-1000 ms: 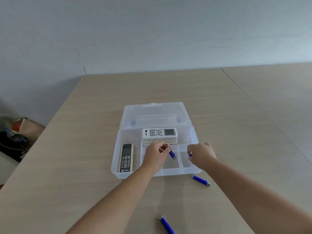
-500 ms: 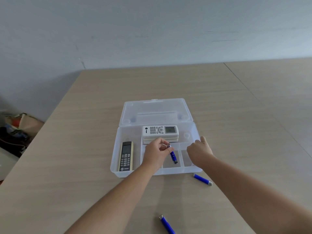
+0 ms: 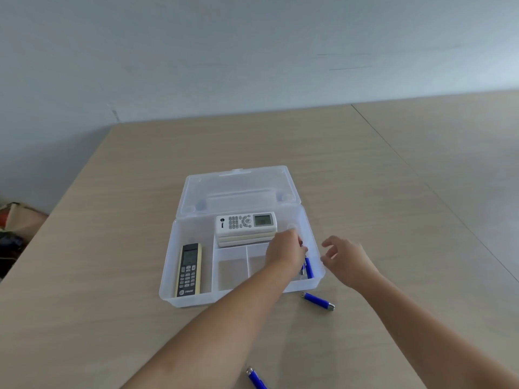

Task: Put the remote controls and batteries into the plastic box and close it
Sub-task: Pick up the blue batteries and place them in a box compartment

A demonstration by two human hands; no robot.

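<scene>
The clear plastic box [image 3: 188,300] lies open on the table, its lid [image 3: 237,189] folded back. A stack of white remotes [image 3: 245,224] fills the rear compartment, and a black-and-cream remote [image 3: 189,269] lies in the left one. My left hand [image 3: 285,255] hovers over the small right front compartment, pinching a blue battery [image 3: 308,266] by its top end so it hangs down into the compartment. A second battery seems to lie beside it, mostly hidden. My right hand [image 3: 346,259] is just outside the box's right wall, fingers spread, holding nothing.
A blue battery [image 3: 318,301] lies on the table just in front of the box's right corner. Another blue battery [image 3: 256,379] lies near the bottom edge. The wooden table [image 3: 112,220] ends at its left edge, with clutter on the floor beyond.
My left hand carried its battery rightward from the middle small compartment to the right one. My right hand let go of its battery, drew back outside the box and spread its fingers.
</scene>
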